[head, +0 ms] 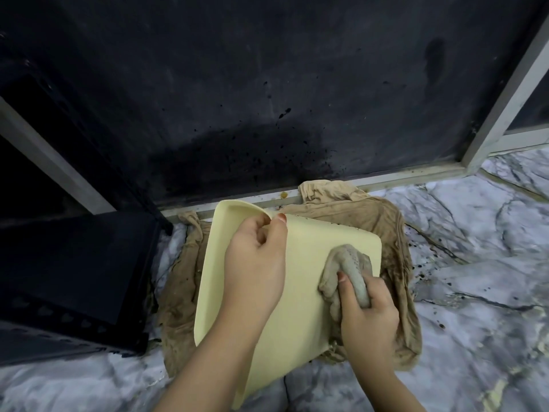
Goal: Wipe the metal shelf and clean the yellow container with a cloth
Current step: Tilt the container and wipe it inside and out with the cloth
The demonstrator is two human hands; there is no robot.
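Head view: left hand [255, 263] is gripping the yellow container [297, 307] steady while right hand [368, 313] is clutching the cloth [347, 263], rubbing it.

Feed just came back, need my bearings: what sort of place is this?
Probably a home floor beside a dark window or sliding door: marbled floor tiles, a pale metal frame and a brown rag spread under the yellow container.
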